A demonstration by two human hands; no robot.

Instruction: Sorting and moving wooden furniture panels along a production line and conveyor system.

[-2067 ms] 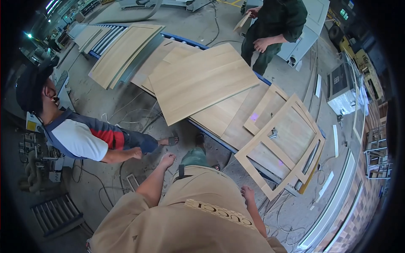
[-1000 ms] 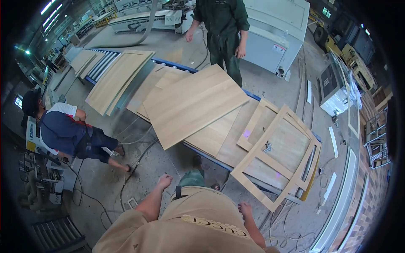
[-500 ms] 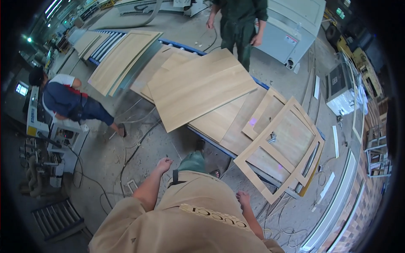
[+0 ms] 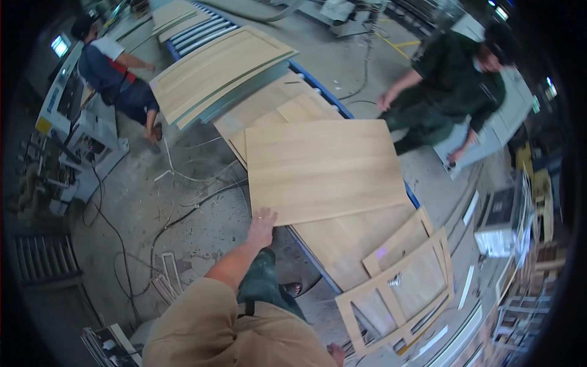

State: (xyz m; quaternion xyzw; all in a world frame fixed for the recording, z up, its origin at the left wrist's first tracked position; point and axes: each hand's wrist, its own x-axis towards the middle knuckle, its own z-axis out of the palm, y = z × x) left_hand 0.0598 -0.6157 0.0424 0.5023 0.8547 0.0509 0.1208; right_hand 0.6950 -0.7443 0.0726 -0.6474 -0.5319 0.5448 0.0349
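My left hand point(image 4: 263, 227) is stretched forward, its fingers laid over the near left corner of a large light wooden panel point(image 4: 324, 168). No firm grip shows; the fingers look extended. That panel lies on top of other wooden sheets point(image 4: 348, 238) on a blue-framed roller conveyor point(image 4: 315, 264). Low in the picture, my right hand point(image 4: 336, 353) hangs beside my body, close to a wooden frame with openings point(image 4: 400, 287). Its fingers are too small and partly hidden to read. A small metal piece point(image 4: 395, 280) sits within the frame's area.
A stack of framed panels point(image 4: 223, 70) stands farther along the conveyor. Across it, a person in dark green point(image 4: 449, 88) leans near a grey cabinet point(image 4: 510, 113). Another person point(image 4: 116, 73) works by a machine point(image 4: 92, 144) at left. Cables point(image 4: 162, 229) cross the floor.
My left hand has reached forward onto the panel's corner. The view has shifted, and the panel now appears turned squarer to me. The person in green now appears farther right.
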